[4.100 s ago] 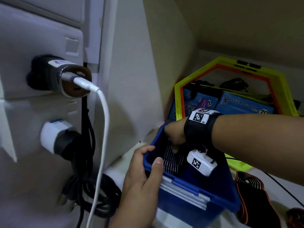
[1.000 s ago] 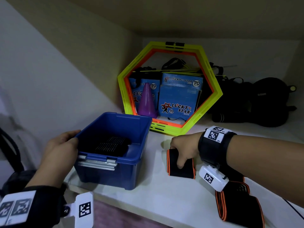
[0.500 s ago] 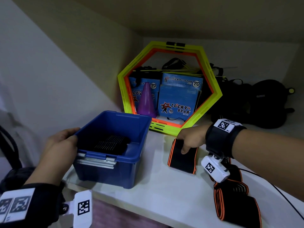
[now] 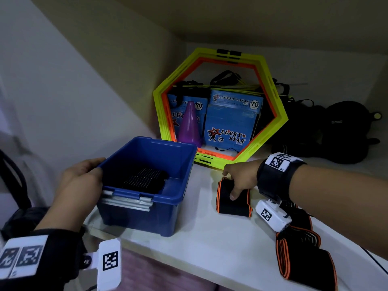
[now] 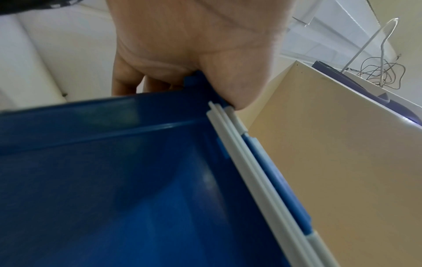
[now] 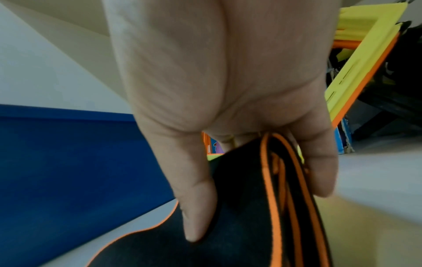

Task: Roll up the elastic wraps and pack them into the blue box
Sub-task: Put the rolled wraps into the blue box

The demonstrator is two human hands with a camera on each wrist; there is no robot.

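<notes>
While seemingly curled, fingers (image 6: 198, 207) around wrap (image 6: 239, 207).

Box (image 4: 168, 198): solid blue, white-grey latch bar on front rim. Wrap inside box (image 4: 144, 179): black, fine pale ribbing. Rolled wrap (image 4: 227, 201) under right hand: black, orange edge trim. Loose wraps (image 4: 302, 255): same black/orange. Hexagon frame (image 4: 277, 114): neon yellow, orange inner. Cone (image 4: 190, 127): purple. Shelf (image 4: 210, 244): white.
</notes>
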